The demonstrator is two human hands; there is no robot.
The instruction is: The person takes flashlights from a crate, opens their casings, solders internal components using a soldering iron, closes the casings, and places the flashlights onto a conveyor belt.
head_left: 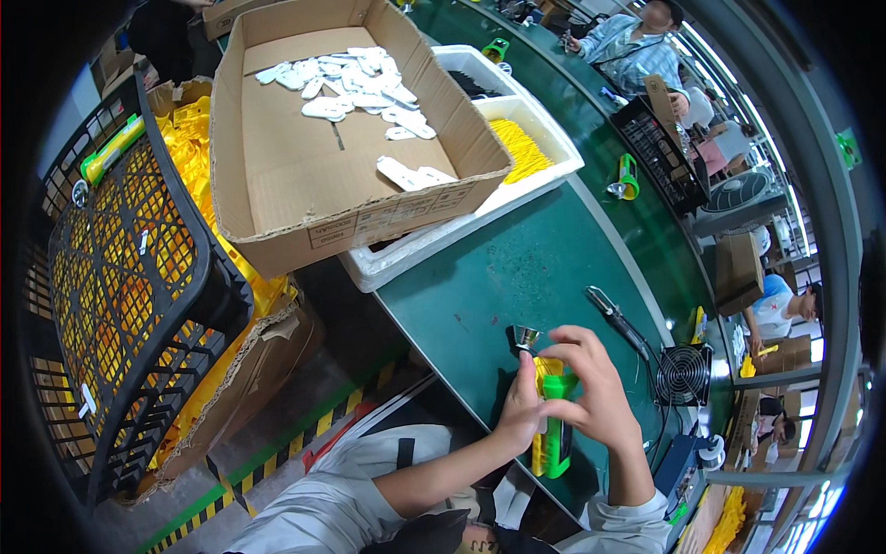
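A small silver cone-shaped reflector cup [526, 336] stands at the fingertips of my left hand [522, 406], whose fingers are closed at its base. My right hand [591, 392] is just to the right, its fingers curved and spread from the thumb, with the fingertips close to the cup. I cannot make out anything between them. Below and between my hands lies a green and yellow plastic lamp housing [556, 443] on the green bench [480, 286]. My hands partly hide the housing.
A cardboard box [295, 185] of white plastic parts rests on a white foam tray [388, 265] with yellow wires [519, 148]. Left is a black crate [138, 231] over yellow parts. A soldering iron [618, 319] and small fan [683, 374] are right. Co-workers sit beyond the green conveyor [591, 120].
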